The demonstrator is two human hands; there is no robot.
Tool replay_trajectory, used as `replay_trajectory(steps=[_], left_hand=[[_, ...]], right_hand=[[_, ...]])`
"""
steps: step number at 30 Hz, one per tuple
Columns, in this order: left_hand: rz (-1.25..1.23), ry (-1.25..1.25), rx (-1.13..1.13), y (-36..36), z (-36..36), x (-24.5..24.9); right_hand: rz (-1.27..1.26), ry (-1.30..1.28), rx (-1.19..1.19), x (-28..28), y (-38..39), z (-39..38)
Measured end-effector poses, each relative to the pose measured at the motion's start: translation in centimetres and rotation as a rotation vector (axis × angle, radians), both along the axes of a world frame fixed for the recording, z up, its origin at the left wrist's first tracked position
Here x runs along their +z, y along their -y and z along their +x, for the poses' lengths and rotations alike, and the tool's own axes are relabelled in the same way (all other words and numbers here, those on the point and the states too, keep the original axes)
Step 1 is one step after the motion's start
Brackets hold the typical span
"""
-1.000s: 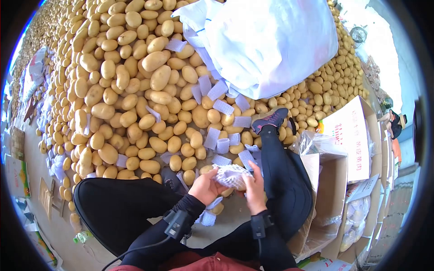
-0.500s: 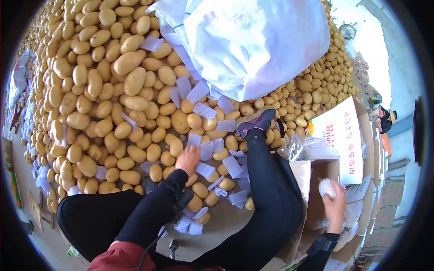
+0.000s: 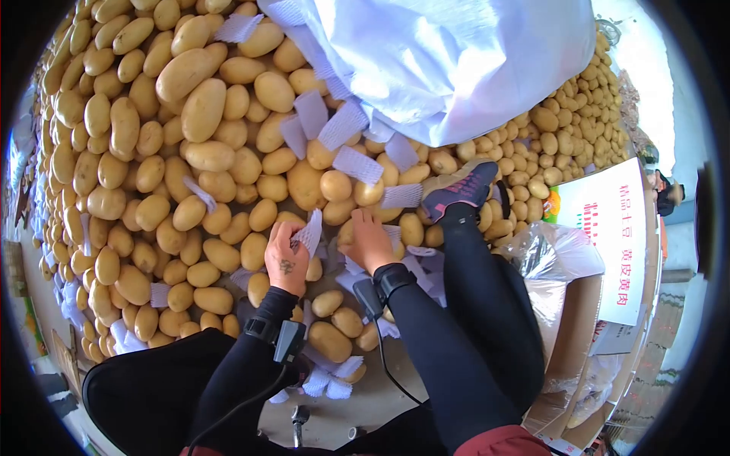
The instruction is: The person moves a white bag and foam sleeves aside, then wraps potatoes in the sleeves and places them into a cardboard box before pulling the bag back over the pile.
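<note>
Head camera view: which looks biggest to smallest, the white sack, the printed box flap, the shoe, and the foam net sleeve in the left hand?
1. white sack, by far the largest
2. printed box flap
3. shoe
4. foam net sleeve, held in the left hand
The flap lies at the lens's warped edge, so its rank is less sure.

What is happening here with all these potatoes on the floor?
A person sits at the edge of a large pile of yellow-brown potatoes. The left hand pinches a white foam net sleeve; the right hand lies on a small round potato beside it, grasp unclear. Among the potatoes lie other loose sleeves. A big white woven sack rests on the pile, and an open cardboard box lined with clear plastic stands at the person's right.
</note>
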State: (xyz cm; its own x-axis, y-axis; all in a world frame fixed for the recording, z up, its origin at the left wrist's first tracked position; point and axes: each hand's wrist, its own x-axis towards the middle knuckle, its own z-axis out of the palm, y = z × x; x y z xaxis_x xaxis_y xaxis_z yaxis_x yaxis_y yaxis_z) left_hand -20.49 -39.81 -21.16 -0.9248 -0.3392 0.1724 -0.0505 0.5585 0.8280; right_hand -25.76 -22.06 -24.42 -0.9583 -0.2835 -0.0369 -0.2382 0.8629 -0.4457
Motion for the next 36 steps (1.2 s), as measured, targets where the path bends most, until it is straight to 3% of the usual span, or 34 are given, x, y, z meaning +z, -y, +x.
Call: replay_trajectory(steps=[4, 6, 7, 9, 10, 12, 14, 16, 17, 18, 19, 20, 21, 23, 26, 28, 30, 31, 32, 34, 35, 36], left_hand=[[0.024, 0.018, 0.122, 0.5, 2.6, 0.6], [0.054, -0.018, 0.134, 0.0, 3.7, 0.6], [0.073, -0.016, 0.14, -0.5, 4.2, 1.1], [0.129, -0.026, 0.135, -1.7, 5.3, 1.9], [0.138, -0.021, 0.13, -2.5, 5.7, 2.8], [0.272, 0.038, 0.09, -4.4, 6.8, 3.8], [0.407, 0.015, -0.034, -6.8, 8.5, 6.4], [0.193, -0.069, -0.1, -8.1, 10.3, 9.5], [0.282, -0.081, -0.125, -8.5, 11.1, 10.1], [0.338, 0.015, -0.134, -8.8, 12.0, 11.6], [0.642, 0.189, -0.149, -9.2, 12.5, 11.2], [0.945, 0.367, -0.163, -9.4, 13.0, 11.2], [0.946, 0.363, -0.16, -9.2, 13.7, 11.2], [1.804, 0.688, -0.185, -8.3, 14.4, 12.4], [1.827, 0.853, -0.228, -9.1, 15.4, 12.3], [1.792, 0.895, -0.193, -11.0, 16.9, 11.6], [1.813, 1.094, -0.223, -12.7, 18.5, 9.4], [1.565, 1.173, -0.367, -12.6, 19.3, 7.5], [1.298, 1.196, -0.359, -12.5, 19.1, 8.6], [0.349, 0.441, -0.363, -12.4, 21.2, 2.7], [0.188, 0.298, -0.287, -11.1, 20.8, 2.1], [0.028, 0.153, -0.215, -9.4, 19.7, 1.5]], right_hand=[[0.209, 0.228, -0.014, -0.6, 0.5, 4.3], [-0.022, 0.159, 0.029, -1.5, -1.3, 6.2], [-0.018, 0.152, 0.03, -0.8, -1.2, 7.3], [-0.644, 0.223, -0.244, 0.6, -1.1, 9.0], [-0.641, 0.213, -0.235, 2.3, -1.3, 9.7], [-0.958, 0.734, -0.627, 6.5, -1.4, 11.4], [-1.496, 0.638, -0.585, 8.2, -1.4, 13.5], [-1.257, 0.42, -0.409, 9.9, -2.0, 15.1], [-1.254, 0.426, -0.394, 10.8, -2.6, 16.0], [-1.052, 0.336, -0.412, 12.4, -3.1, 16.7], [-0.851, 0.242, -0.431, 13.5, -4.0, 17.3], [-0.844, 0.191, -0.436, 14.0, -5.0, 17.7], [-0.892, 0.2, -0.431, 15.0, -6.3, 18.5], [-1.035, 0.289, -0.385, 19.2, -7.5, 19.8], [-1.144, 0.512, -0.307, 22.0, -8.9, 21.7], [-1.402, 0.737, -0.279, 23.1, -8.6, 22.8], [-1.491, 0.716, -0.359, 21.7, -9.6, 24.0], [-1.492, 0.606, -0.429, 21.3, -10.5, 24.1], [-1.488, 0.496, -0.498, 21.4, -11.2, 23.9], [-1.372, 0.172, -0.559, 24.5, -15.2, 23.0], [-1.201, 0.03, -0.517, 27.3, -17.4, 22.2], [-0.916, -0.193, -0.631, 29.0, -19.6, 21.6]])
